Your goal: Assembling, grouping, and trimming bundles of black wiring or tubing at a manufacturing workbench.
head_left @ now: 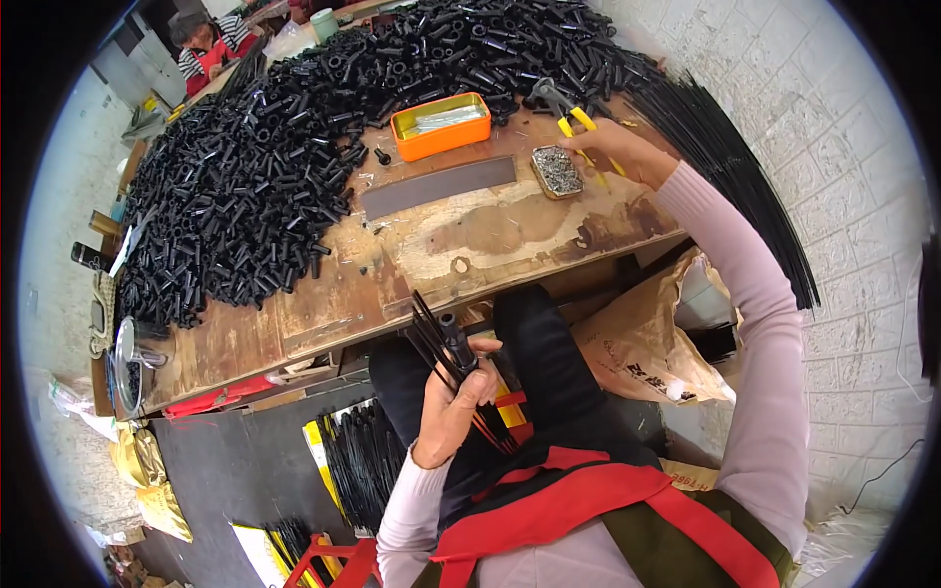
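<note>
Above my lap, my left hand [453,407] is closed around a black plastic tube [455,343] and a bunch of thin black rods [425,328]; the rods' lower ends come out below the palm. At the right of the bench, my right hand [632,152] is closed on the yellow handles of pliers [576,116], whose grey jaws point toward the black heap. Part of the handles is hidden by the fingers. Just left of that hand sits a small tin [557,171] filled with little metal pieces.
A large heap of black tubes [255,186] covers the wooden bench's [363,269] back and left. An orange tin [443,127] and a flat grey strip [439,188] lie mid-bench. Long black rods [735,167] line the right wall. Another person [201,54] sits far left.
</note>
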